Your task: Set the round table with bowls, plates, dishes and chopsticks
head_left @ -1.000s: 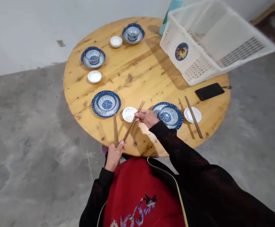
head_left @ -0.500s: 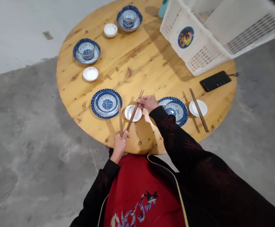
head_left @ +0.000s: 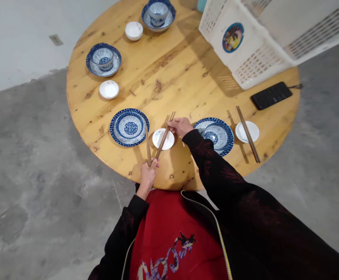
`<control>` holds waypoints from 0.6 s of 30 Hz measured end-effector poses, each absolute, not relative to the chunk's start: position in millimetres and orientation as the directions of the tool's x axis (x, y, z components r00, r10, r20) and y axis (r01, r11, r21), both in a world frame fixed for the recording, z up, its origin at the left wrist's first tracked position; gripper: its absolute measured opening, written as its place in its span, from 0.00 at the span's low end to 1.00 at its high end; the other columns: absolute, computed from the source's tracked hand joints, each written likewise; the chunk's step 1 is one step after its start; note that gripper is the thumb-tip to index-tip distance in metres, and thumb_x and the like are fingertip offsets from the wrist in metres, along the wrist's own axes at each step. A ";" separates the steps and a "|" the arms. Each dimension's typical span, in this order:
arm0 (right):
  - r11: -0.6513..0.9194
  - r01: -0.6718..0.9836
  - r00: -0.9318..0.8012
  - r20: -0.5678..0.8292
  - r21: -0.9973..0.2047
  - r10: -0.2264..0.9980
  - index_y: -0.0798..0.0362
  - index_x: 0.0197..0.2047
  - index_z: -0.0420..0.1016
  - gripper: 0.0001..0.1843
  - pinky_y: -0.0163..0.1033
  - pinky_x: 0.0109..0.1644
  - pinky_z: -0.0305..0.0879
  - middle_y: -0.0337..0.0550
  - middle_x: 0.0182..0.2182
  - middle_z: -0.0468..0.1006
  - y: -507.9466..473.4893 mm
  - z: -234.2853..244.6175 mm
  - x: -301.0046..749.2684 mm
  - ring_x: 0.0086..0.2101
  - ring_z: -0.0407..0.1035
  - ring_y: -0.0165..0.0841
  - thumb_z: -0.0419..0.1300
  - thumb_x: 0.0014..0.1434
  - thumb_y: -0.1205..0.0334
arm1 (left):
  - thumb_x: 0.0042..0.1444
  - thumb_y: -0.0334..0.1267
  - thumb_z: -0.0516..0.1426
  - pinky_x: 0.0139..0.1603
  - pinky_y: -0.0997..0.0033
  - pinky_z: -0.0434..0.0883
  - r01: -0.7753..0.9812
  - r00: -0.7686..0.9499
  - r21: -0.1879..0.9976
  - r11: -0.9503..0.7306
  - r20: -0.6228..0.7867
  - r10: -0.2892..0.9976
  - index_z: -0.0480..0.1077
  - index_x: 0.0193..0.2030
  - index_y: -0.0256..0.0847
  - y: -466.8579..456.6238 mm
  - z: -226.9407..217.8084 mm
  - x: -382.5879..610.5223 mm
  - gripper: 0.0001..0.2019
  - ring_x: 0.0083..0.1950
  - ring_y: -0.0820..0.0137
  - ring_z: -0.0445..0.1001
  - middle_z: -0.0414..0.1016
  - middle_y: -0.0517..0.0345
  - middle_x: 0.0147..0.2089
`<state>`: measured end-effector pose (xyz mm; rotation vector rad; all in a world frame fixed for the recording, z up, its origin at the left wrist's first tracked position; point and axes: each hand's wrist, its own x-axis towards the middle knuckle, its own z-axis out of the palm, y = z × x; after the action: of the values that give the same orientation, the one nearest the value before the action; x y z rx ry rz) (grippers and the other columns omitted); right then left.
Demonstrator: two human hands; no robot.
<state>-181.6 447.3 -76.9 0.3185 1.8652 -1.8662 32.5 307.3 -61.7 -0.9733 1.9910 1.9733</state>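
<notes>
My left hand (head_left: pixel 148 172) is closed around wooden chopsticks (head_left: pixel 148 149) near the table's front edge. Some of these point up on the left; a pair (head_left: pixel 164 137) slants right across a small white dish (head_left: pixel 158 136). At that pair's upper part, the fingers of my right hand (head_left: pixel 181 126) pinch the sticks. Left of the dish is a blue-and-white plate with a bowl (head_left: pixel 130 127) on it. To the right, another patterned plate (head_left: pixel 230 136) carries a bowl (head_left: pixel 216 136), partly covered by my right sleeve.
Chopsticks (head_left: pixel 248 134) rest across a white dish (head_left: pixel 253 130) at the right. Behind them lie a black phone (head_left: pixel 271 95) and a big white plastic basket (head_left: pixel 249 58). Two more bowl-and-plate sets (head_left: pixel 103 60) with small white dishes (head_left: pixel 109 90) stand at the far left of the round wooden table (head_left: pixel 183 74).
The view has shifted slightly, so the far table items sit a little higher. Both hands keep their grip on the chopsticks, with hardly any movement.
</notes>
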 end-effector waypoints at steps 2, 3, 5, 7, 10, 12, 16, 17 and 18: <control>0.044 0.479 -0.860 -0.479 -0.877 -0.175 0.55 0.21 0.70 0.17 0.29 0.19 0.56 0.36 0.13 0.69 446.8 -77.6 -180.3 0.16 0.60 0.23 0.74 0.43 0.59 | 0.54 0.51 0.57 0.25 0.73 0.55 -0.539 -0.783 0.839 -0.078 -0.533 -0.322 0.70 0.24 0.38 307.6 -61.3 33.6 0.18 0.24 0.75 0.60 0.79 0.51 0.35; 0.048 0.476 -0.861 -0.476 -0.878 -0.176 0.55 0.20 0.70 0.17 0.29 0.19 0.56 0.36 0.13 0.69 446.7 -77.5 -179.8 0.16 0.60 0.23 0.74 0.43 0.59 | 0.54 0.51 0.57 0.26 0.73 0.55 -0.534 -0.787 0.842 -0.072 -0.527 -0.320 0.70 0.24 0.38 307.7 -60.8 34.4 0.18 0.25 0.74 0.62 0.79 0.50 0.35; 0.067 0.468 -0.865 -0.472 -0.881 -0.173 0.55 0.20 0.69 0.17 0.30 0.19 0.55 0.35 0.13 0.68 446.8 -76.8 -178.8 0.16 0.59 0.23 0.74 0.43 0.59 | 0.55 0.51 0.57 0.26 0.73 0.57 -0.531 -0.790 0.844 -0.068 -0.523 -0.319 0.71 0.25 0.38 307.9 -59.8 36.3 0.18 0.27 0.73 0.65 0.80 0.50 0.35; 0.111 0.455 -0.867 -0.468 -0.884 -0.171 0.55 0.20 0.69 0.17 0.30 0.19 0.53 0.35 0.12 0.67 447.6 -75.5 -178.0 0.16 0.57 0.23 0.73 0.44 0.59 | 0.54 0.51 0.57 0.26 0.73 0.58 -0.538 -0.782 0.839 -0.076 -0.531 -0.326 0.72 0.25 0.38 308.2 -59.3 38.3 0.18 0.28 0.71 0.67 0.80 0.49 0.35; 0.189 0.427 -0.871 -0.458 -0.884 -0.175 0.54 0.20 0.69 0.16 0.31 0.19 0.50 0.34 0.12 0.66 448.8 -73.2 -176.9 0.15 0.55 0.23 0.72 0.46 0.60 | 0.54 0.52 0.58 0.27 0.73 0.60 -0.551 -0.766 0.830 -0.082 -0.543 -0.344 0.72 0.26 0.38 308.8 -60.3 41.3 0.18 0.28 0.70 0.69 0.80 0.49 0.34; 0.213 0.405 -0.877 -0.443 -0.889 -0.183 0.53 0.19 0.68 0.16 0.32 0.20 0.48 0.34 0.12 0.65 448.8 -71.6 -175.9 0.16 0.54 0.23 0.71 0.46 0.60 | 0.54 0.52 0.58 0.27 0.73 0.61 -0.556 -0.760 0.827 -0.083 -0.547 -0.352 0.72 0.25 0.38 309.1 -62.0 43.0 0.18 0.28 0.71 0.69 0.80 0.49 0.34; 0.195 0.384 -0.881 -0.422 -0.902 -0.216 0.53 0.20 0.69 0.14 0.32 0.20 0.48 0.31 0.11 0.62 445.6 -67.2 -174.0 0.17 0.53 0.23 0.71 0.45 0.61 | 0.55 0.52 0.58 0.26 0.73 0.60 -0.556 -0.759 0.827 -0.088 -0.547 -0.353 0.72 0.26 0.38 308.8 -64.6 45.8 0.18 0.26 0.72 0.67 0.79 0.51 0.32; 0.186 0.389 -0.877 -0.425 -0.902 -0.225 0.54 0.20 0.70 0.14 0.32 0.20 0.48 0.31 0.11 0.61 444.4 -65.9 -173.6 0.17 0.52 0.23 0.72 0.44 0.60 | 0.55 0.52 0.58 0.26 0.73 0.60 -0.557 -0.758 0.826 -0.087 -0.549 -0.352 0.71 0.26 0.38 308.7 -64.7 46.2 0.18 0.26 0.72 0.67 0.79 0.51 0.32; 0.178 0.395 -0.873 -0.429 -0.901 -0.232 0.54 0.21 0.71 0.14 0.33 0.20 0.48 0.30 0.11 0.61 443.3 -64.7 -173.4 0.17 0.52 0.23 0.72 0.44 0.60 | 0.55 0.52 0.58 0.26 0.73 0.60 -0.559 -0.758 0.825 -0.084 -0.550 -0.351 0.71 0.26 0.38 308.5 -64.4 46.4 0.18 0.26 0.72 0.67 0.79 0.50 0.32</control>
<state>-173.4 443.3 -64.7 0.1528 1.9839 -1.7429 46.4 308.5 -64.4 -1.0128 2.0100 1.9560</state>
